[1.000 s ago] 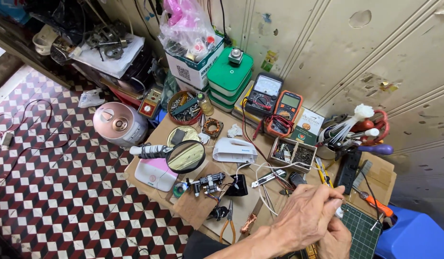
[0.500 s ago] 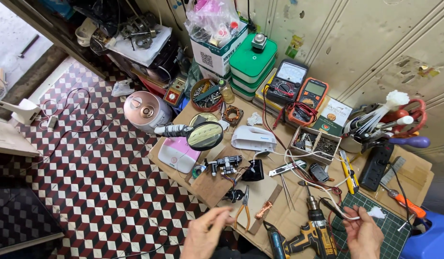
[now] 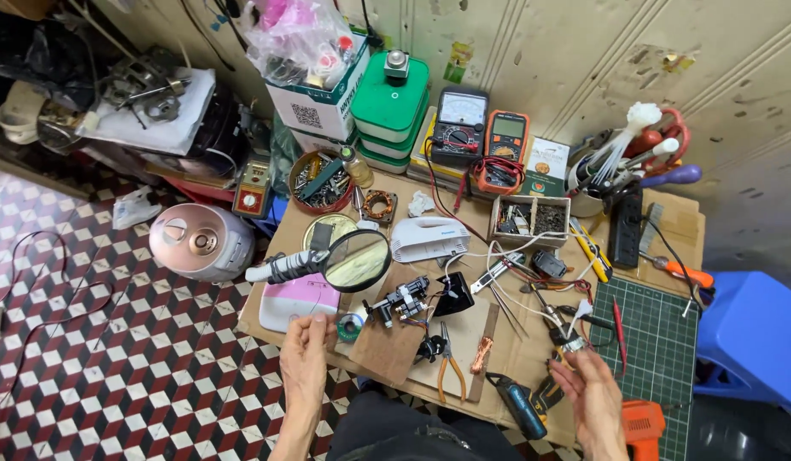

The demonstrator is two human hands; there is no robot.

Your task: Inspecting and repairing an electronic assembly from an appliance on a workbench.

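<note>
My left hand (image 3: 306, 358) hovers open at the near left edge of the cardboard-covered table (image 3: 515, 376), fingers apart and holding nothing. It is just below a pink flat device (image 3: 294, 300) and beside a small solder spool (image 3: 353, 327). My right hand (image 3: 593, 394) is at the near right, fingertips pinched on a small metal part (image 3: 573, 345) with thin wires leading from it, next to a green cutting mat (image 3: 656, 337). A blue cordless screwdriver (image 3: 519, 407) and orange-handled pliers (image 3: 451, 373) lie between my hands.
A magnifying glass on a stand (image 3: 357, 260), a white appliance body (image 3: 425, 239), two multimeters (image 3: 459, 128), green boxes (image 3: 391, 94), a parts tray (image 3: 532, 220) and a power strip (image 3: 626, 226) crowd the table. A pink cooker (image 3: 199, 242) sits on the tiled floor, a blue stool (image 3: 758, 333) at right.
My hands have come apart: the left went left toward the pink device, the right stayed low by the cutting mat. The view has shifted and now shows more of the table.
</note>
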